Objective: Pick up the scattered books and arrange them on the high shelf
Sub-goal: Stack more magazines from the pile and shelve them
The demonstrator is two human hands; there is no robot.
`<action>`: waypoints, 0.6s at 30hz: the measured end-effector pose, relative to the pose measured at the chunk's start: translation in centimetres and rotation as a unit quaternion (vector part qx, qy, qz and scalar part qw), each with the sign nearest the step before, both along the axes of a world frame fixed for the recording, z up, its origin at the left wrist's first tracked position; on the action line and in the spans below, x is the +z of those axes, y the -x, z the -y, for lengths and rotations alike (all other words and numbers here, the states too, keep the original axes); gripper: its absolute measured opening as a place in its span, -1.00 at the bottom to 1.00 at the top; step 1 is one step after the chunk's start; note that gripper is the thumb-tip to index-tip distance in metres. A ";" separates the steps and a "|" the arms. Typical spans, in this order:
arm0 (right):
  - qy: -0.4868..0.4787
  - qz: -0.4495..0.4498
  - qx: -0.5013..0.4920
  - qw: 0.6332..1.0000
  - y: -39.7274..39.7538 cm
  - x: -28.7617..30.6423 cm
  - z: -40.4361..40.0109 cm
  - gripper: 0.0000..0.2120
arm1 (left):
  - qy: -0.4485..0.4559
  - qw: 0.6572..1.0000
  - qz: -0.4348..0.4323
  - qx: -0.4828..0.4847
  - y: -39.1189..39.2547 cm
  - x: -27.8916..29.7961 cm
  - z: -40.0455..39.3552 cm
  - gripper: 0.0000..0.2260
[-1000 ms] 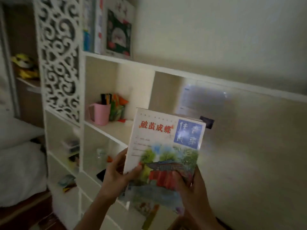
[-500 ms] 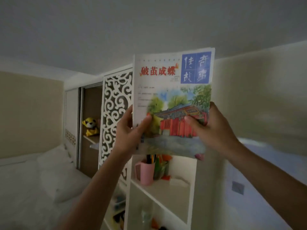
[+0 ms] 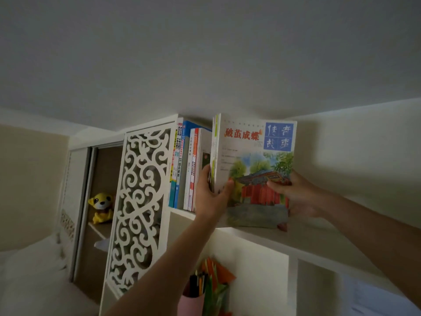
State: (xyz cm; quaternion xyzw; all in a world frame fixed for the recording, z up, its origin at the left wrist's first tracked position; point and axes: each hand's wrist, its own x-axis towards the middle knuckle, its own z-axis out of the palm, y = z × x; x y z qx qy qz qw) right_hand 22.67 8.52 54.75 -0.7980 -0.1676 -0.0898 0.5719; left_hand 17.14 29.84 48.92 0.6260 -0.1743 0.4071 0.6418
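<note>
While both arms reached up toward the ceiling, the head view showed the person at the placing step: a thin stack of paperbacks fronted by a magazine with a painted red-walled pavilion on its cover (image 3: pixel 256 172) stood upright, its lower edge at or just above the top shelf board (image 3: pixel 319 241). The left hand (image 3: pixel 210 195) clasped the spine side, thumb across the cover; the right hand (image 3: pixel 296 197) pinched the opposite lower edge. A row of shelved books (image 3: pixel 185 169) stood just to the left, beside the white fretwork panel (image 3: pixel 141 206), a small gap between row and stack. Next, I judged, the stack wanted sliding left against that row, kept vertical, before either hand let go. A pink pen cup (image 3: pixel 191 303) sat well below.
</note>
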 end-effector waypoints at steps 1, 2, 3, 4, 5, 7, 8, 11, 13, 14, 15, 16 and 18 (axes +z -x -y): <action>-0.005 -0.020 0.008 1.000 -0.5 0.1 -0.3 -0.42 | -0.004 1.000 -0.009 0.002 -0.3 0.0 -0.1 -0.41; -0.004 -0.034 0.017 0.999 -0.9 0.3 -0.5 -0.47 | -0.007 1.000 -0.011 -0.007 -0.3 -0.1 -0.3 -0.43; -0.007 -0.043 0.027 0.999 -1.4 0.3 -0.7 -0.49 | -0.017 1.000 -0.005 -0.022 -0.2 -0.2 -0.8 -0.48; -0.010 -0.046 0.037 0.998 -1.8 0.4 -0.8 -0.51 | -0.032 0.999 0.000 -0.044 -0.1 -0.4 -1.4 -0.53; -0.013 -0.047 0.041 0.998 -2.2 0.5 -0.9 -0.52 | -0.057 0.996 0.003 -0.074 0.0 -0.7 -2.2 -0.50; -0.014 -0.052 0.057 0.997 -2.9 0.7 -1.3 -0.56 | -0.110 0.988 0.017 -0.106 0.1 -1.3 -3.8 -0.36; -0.010 -0.056 0.066 0.996 -3.3 0.8 -1.7 -0.59 | -0.136 0.987 0.029 -0.085 -0.2 -1.5 -4.4 -0.33; -0.010 -0.053 0.074 0.996 -4.7 0.9 -3.2 -0.60 | -0.173 0.983 0.039 0.040 -2.0 -1.7 -5.0 -0.36; -0.029 -0.053 0.088 0.994 -5.8 0.8 -4.4 -0.61 | -0.179 0.978 0.024 0.102 -3.1 -1.5 -5.2 -0.33; -0.040 -0.053 0.095 0.993 -6.8 0.7 -4.8 -0.60 | -0.172 0.979 0.021 0.112 -3.6 -1.5 -5.4 -0.29; -0.044 -0.053 0.097 0.993 -7.2 0.6 -5.2 -0.58 | -0.162 0.980 0.020 0.114 -4.2 -1.6 -5.6 -0.25; -0.037 -0.052 0.098 0.993 -7.6 0.6 -5.5 -0.55 | -0.161 0.979 0.019 0.127 -4.6 -1.7 -5.7 -0.24; -0.012 -0.029 0.086 0.996 -8.2 0.7 -5.9 -0.46 | -0.204 0.958 0.012 0.199 -5.0 -2.0 -5.5 -0.32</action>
